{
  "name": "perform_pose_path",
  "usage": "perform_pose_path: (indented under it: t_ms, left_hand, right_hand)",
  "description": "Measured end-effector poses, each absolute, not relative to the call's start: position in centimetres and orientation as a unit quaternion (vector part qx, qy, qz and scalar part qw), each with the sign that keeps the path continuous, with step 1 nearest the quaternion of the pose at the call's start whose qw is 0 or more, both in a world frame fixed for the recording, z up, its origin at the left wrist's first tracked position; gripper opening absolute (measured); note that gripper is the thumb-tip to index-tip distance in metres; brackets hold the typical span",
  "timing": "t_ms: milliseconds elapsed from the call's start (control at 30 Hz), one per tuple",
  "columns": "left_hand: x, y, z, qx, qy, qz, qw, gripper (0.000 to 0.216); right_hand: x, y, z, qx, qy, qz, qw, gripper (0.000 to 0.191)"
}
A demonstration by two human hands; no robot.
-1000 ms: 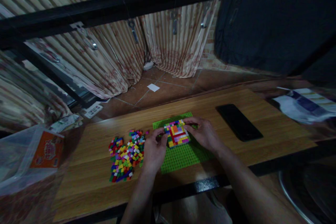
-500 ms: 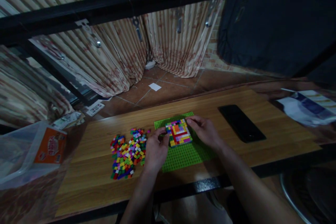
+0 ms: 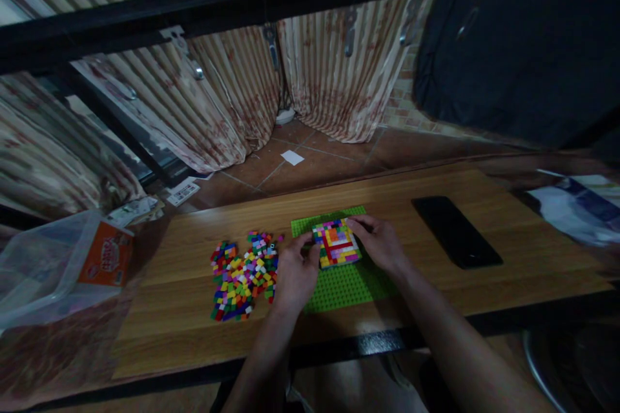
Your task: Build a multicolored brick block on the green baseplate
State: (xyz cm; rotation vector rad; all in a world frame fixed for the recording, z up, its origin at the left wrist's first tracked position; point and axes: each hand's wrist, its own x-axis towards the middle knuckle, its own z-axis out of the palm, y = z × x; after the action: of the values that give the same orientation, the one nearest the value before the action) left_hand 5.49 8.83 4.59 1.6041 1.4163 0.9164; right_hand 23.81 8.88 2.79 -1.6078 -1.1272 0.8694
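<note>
Brick panel (image 3: 338,246): in the head view, sits over the far part of the green baseplate (image 3: 349,287), between both hands; cannot tell whether pressed onto the studs.
Left hand (image 3: 296,274): curled, thumb and forefinger at the panel's left edge; cannot tell whether pinching it.
Right hand (image 3: 386,246): bent at the far right corner, thumb and forefinger close together; too dim to tell a pinch from a touch.
Change: next to none over the last second beyond a slight swing of the view; suggests steady handling of the same panel.
Loose bricks (image 3: 248,272): lie scattered on the bench (image 3: 167,300), just left of the left hand.
Black slab (image 3: 456,232): phone-like, flat, well apart from the right hand.
Clear box (image 3: 43,264): past the bench's left end.
Hindrance: left hand between loose bricks and panel.
</note>
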Motion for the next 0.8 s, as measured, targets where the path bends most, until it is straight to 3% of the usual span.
perform_pose_path:
  t_ms: [800]
  left_hand:
    - [3.7, 9.1, 4.3, 0.676, 0.558, 0.351, 0.33, 0.027]
  right_hand:
    - [24.3, 8.2, 2.7, -0.714, -0.508, 0.273, 0.398, 0.048]
